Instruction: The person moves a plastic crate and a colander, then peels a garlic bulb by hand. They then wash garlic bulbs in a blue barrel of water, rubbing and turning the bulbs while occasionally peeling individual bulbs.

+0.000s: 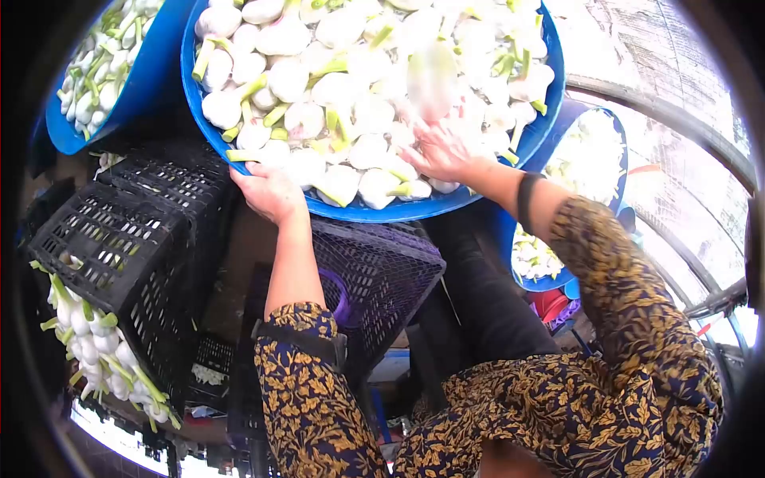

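Observation:
A large round blue tub [390, 213] is heaped with white garlic bulbs [307, 119] that have short green stems. At the tub's near left rim is my left hand [271, 190], its fingers closed around a short green-stemmed piece or the rim; which one is unclear. Over the bulbs on the right side of the tub lies my right hand [446, 147], fingers spread. Just beyond its fingertips a pale bulb [433, 80] shows blurred by motion, and whether the hand touches it cannot be made out.
Black crates [103, 231] stand at the left, with garlic bunches [100, 342] hanging beside them. A dark crate with purple netting [374, 279] sits below the tub. Other blue tubs of garlic are at the upper left [76, 147] and right [621, 159].

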The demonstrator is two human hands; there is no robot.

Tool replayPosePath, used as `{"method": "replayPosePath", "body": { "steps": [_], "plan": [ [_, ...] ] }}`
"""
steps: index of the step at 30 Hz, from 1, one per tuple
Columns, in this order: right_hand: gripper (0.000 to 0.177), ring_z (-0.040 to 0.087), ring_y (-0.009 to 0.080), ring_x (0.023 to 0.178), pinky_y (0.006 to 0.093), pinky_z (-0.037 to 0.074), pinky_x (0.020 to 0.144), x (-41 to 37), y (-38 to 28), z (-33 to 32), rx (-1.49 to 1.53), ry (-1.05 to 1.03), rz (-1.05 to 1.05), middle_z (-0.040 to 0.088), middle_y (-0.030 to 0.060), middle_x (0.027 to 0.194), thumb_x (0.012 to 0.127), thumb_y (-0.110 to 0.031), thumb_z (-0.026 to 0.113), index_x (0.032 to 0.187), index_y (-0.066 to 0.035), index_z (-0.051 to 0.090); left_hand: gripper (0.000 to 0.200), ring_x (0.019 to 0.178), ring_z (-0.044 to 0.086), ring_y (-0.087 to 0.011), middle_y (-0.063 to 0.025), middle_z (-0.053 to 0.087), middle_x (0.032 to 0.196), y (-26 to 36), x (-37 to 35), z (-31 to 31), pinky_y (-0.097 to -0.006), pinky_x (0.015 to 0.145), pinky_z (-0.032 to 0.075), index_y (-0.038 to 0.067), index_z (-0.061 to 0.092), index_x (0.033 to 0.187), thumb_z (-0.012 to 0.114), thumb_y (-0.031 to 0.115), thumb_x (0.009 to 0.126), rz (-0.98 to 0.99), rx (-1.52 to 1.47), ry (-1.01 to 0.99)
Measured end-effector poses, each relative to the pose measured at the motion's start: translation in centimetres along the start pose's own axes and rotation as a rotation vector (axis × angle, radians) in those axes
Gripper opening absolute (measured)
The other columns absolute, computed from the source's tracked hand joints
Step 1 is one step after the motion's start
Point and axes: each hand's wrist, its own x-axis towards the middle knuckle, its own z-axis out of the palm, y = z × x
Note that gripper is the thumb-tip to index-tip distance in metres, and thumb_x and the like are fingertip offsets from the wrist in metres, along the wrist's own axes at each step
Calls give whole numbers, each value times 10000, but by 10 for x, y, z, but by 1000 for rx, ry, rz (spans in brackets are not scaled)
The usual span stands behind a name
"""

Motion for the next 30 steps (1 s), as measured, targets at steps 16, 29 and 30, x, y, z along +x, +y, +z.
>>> {"method": "replayPosePath", "body": {
  "steps": [16,29,30],
  "plan": [
    [674,198,461,1414,641,124,1124,130,-102,-35,153,288,-345,290,219,1509,829,-516,553,1393,-158,465,408,1014,613,-437,-304,623,1102,4,-1,-3,-499,854,474,-24,447,1337,425,173,981,-89,32,-13],
    [848,149,504,1418,632,41,1139,171,-23,-61,-42,363,-138,178,297,1541,810,-582,563,1487,-126,329,384,971,614,-452,-302,632,1067,-11,-2,6,-512,816,481,5,451,1337,439,145,980,-52,52,27],
    [893,138,503,1421,635,45,1133,183,-26,-47,-55,433,-161,149,331,1534,813,-588,559,1502,-90,284,386,976,611,-453,-305,629,1070,-10,1,8,-513,820,478,9,447,1342,436,137,977,-1,27,55]
  ]
}}
